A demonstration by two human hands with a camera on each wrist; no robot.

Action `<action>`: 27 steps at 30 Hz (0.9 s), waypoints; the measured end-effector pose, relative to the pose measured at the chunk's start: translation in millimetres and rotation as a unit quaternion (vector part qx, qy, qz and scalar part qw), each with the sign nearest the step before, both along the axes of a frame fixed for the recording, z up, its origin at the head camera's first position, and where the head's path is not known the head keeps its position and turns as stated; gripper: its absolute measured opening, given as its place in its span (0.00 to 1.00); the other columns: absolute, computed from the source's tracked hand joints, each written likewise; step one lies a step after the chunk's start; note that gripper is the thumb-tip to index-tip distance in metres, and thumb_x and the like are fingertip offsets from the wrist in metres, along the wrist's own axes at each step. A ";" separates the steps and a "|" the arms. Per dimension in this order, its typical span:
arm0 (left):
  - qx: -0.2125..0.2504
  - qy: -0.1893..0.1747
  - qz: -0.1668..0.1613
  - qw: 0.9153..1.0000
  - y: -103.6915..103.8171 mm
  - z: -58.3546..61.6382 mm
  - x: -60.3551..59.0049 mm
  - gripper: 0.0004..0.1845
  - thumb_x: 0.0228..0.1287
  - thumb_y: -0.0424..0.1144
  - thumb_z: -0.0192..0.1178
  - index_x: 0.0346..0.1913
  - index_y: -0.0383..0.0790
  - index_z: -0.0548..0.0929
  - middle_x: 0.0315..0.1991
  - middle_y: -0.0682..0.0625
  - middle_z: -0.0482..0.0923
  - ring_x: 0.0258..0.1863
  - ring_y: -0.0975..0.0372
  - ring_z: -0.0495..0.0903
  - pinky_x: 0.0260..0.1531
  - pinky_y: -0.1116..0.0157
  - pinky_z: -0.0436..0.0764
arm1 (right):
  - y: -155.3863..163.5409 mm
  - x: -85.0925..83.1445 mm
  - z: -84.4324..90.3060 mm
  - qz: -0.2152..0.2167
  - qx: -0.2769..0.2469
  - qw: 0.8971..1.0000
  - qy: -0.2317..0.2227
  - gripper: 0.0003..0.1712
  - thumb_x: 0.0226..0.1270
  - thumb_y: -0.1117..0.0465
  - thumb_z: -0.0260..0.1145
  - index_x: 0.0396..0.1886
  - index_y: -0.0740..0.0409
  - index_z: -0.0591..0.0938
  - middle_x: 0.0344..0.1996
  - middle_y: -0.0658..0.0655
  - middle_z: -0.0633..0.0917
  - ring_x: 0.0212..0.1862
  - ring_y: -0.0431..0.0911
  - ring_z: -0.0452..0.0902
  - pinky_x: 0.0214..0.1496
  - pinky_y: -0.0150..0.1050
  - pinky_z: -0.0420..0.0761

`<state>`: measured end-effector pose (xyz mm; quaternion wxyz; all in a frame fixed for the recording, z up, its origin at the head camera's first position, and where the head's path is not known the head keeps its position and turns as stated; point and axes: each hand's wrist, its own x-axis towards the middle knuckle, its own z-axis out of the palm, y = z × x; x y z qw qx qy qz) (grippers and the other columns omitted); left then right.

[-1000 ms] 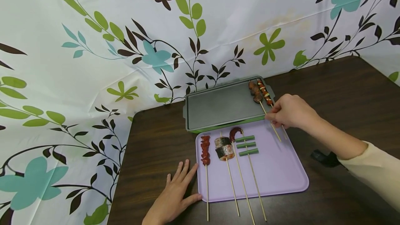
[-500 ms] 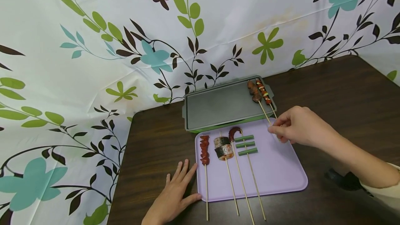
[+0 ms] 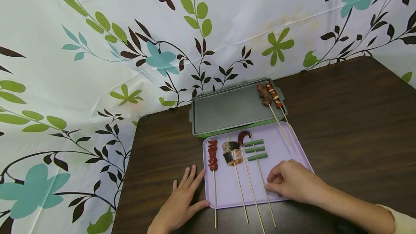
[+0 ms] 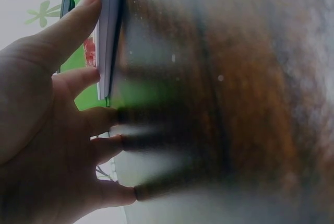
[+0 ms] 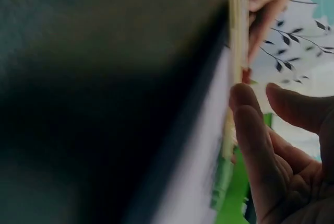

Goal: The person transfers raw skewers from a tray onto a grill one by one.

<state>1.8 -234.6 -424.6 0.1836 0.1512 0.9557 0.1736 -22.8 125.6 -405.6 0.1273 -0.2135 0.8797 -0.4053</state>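
1. Brown wood made up the table (image 3: 341,118) where you worked, and a cloth with leaves and flowers (image 3: 97,64) hung behind it.
2. Your right hand (image 3: 294,185) sat at the near end of the purple tray (image 3: 286,154), fingers curled down by the thin stick of the green bean skewer (image 3: 256,150). Finger and thumb were right at the stick, but I could not tell if they had pinched it.
3. Your left hand (image 3: 182,201) lay flat and loose on the table, holding nothing. Its thumb touched the tray's left edge.
4. To do this step well, I think you needed to pinch only that one stick. The next stick lay very close, so a fat grab could have bumped it.
5. It looked wise to lift the skewer level, so the beans did not slide off, and to keep your left hand steadying the tray.
6. That skewer had three short green pieces set across a pale stick, like ladder steps. It lay on the tray, furthest right of four.
7. Beside it were a dark red curled skewer (image 3: 243,137), a fish roll skewer (image 3: 232,153) and a red sausage skewer (image 3: 212,154).
8. Behind the tray stood a green grill pan (image 3: 227,109) with two meat skewers (image 3: 269,95) at its right end.
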 end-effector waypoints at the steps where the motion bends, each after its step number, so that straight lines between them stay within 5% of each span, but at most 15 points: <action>1: 0.001 0.000 -0.001 1.000 0.0 -0.2 0.0 0.47 0.59 0.73 0.52 0.78 0.66 0.47 0.78 0.44 0.43 0.76 0.46 0.39 0.58 0.25 0.45 | -2.0 0.8 -3.7 -0.005 -0.002 1.000 -0.002 0.06 0.54 0.54 0.77 0.23 0.45 0.87 0.15 0.31 0.77 0.21 0.28 0.71 0.26 0.31 0.73; 15: 0.000 -0.004 0.005 1.000 0.2 -2.5 -0.5 0.47 0.58 0.74 0.52 0.78 0.68 0.46 0.78 0.45 0.43 0.76 0.47 0.38 0.58 0.25 0.44 | -11.7 -3.8 -24.9 -0.028 -0.025 0.998 -0.049 0.10 0.52 0.55 0.77 0.18 0.44 0.83 0.08 0.36 0.77 0.14 0.33 0.74 0.23 0.31 0.72; 27: 0.007 -0.004 0.007 1.000 -0.1 -1.7 0.2 0.47 0.59 0.73 0.52 0.78 0.66 0.48 0.79 0.46 0.42 0.76 0.47 0.38 0.58 0.25 0.44 | 3.1 -2.8 -26.4 -0.049 -0.082 0.984 -0.149 0.05 0.54 0.62 0.74 0.25 0.57 0.84 0.12 0.47 0.81 0.16 0.41 0.78 0.19 0.32 0.75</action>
